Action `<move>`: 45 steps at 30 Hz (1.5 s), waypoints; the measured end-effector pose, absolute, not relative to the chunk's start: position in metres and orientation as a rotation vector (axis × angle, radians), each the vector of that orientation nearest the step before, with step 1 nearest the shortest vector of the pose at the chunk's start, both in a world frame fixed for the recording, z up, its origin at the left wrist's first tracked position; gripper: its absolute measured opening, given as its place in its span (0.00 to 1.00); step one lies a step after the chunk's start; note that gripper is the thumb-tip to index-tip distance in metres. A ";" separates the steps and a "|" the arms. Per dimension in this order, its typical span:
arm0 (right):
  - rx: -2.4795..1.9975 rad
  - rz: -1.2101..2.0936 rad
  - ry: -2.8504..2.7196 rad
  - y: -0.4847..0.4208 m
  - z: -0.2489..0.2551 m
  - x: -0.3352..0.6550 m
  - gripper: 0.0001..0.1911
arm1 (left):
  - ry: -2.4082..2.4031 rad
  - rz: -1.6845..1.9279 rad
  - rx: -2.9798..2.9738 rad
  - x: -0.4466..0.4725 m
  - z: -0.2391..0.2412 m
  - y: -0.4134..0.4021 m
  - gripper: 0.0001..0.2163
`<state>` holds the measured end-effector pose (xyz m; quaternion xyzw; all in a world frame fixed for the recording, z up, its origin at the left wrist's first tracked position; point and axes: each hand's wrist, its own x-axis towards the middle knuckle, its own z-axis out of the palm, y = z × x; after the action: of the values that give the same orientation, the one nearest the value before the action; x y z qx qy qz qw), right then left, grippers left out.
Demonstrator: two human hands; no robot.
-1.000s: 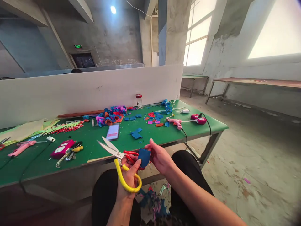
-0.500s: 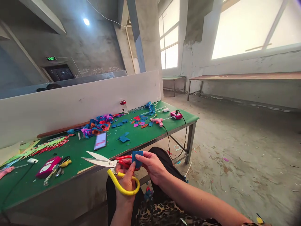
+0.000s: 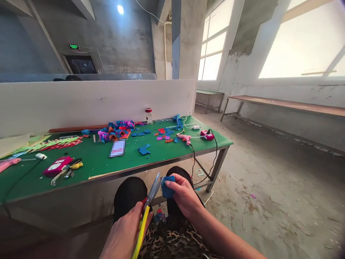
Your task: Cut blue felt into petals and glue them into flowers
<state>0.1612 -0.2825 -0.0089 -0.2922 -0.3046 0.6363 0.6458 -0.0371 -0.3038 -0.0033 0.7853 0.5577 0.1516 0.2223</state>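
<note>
My left hand (image 3: pixel 129 225) is wrapped round the scissors (image 3: pixel 152 196), which have one yellow and one red handle. Their blades point up, slightly apart, at the left edge of a small blue piece (image 3: pixel 168 187). Whether that piece is paper or thin cloth, I cannot tell. Its right side is pinched between the thumb and fingers of my right hand (image 3: pixel 184 194). Both hands are above my lap, in front of the table. More blue pieces (image 3: pixel 144 149) lie on the green tabletop (image 3: pixel 129 169).
A pile of coloured flowers (image 3: pixel 115 130), a phone (image 3: pixel 117 148), and a lidded jar (image 3: pixel 148 116) are on the table. A pink glue gun (image 3: pixel 184 138) trails a black cord over the front edge. Keys (image 3: pixel 70 169) lie left by a magenta box (image 3: pixel 58 166). A white panel (image 3: pixel 107 100) stands behind.
The scissors have turned from pointing left to pointing up, with their blades now at the blue piece. My left hand has moved away from the piece; my right hand still holds it.
</note>
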 end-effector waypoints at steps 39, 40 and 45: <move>-0.719 1.578 -1.173 -0.285 -0.016 0.212 0.13 | 1.224 -0.025 2.226 -0.047 0.034 -0.321 0.16; -0.727 1.581 -1.174 -0.285 -0.016 0.212 0.14 | 1.226 -0.025 2.225 -0.049 0.032 -0.321 0.16; -0.752 1.584 -1.178 -0.287 -0.015 0.213 0.13 | 1.166 0.131 2.135 -0.055 0.022 -0.319 0.13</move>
<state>0.2129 -0.2866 -0.0149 -0.3098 -0.4854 0.6528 0.4923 -0.0551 -0.3190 0.0220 0.8225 0.4491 0.0505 0.3452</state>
